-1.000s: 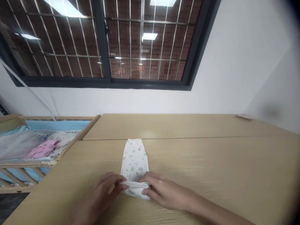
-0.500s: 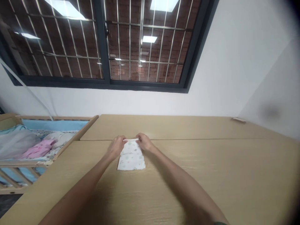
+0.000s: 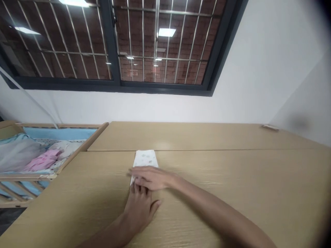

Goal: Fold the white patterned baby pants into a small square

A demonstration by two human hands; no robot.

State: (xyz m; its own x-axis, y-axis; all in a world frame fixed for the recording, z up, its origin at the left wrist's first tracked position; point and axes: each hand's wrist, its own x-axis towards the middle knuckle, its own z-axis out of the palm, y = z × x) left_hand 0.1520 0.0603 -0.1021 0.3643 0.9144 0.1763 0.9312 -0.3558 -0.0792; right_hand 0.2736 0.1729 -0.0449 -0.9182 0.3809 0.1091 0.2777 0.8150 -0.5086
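A small folded white baby garment (image 3: 144,158) with a faint printed pattern lies on the light wooden table (image 3: 232,179), near the seam between two tabletops. My right hand (image 3: 150,178) lies flat across the garment's near end, fingers stretched out to the left. My left hand (image 3: 139,206) rests palm down on the table just below it, its fingertips tucked under the right hand at the garment's near edge. Only the far half of the garment shows; the near half is hidden by my hands.
A wooden crib (image 3: 51,151) stands at the left with pink clothing (image 3: 42,161) and light bedding inside. A small flat object (image 3: 270,127) lies at the table's far right corner. A barred window (image 3: 116,44) and white wall are behind.
The garment was folded in half from near to far; my hands carried its near end to the far end, then drew back to its near edge, where they now rest flat.
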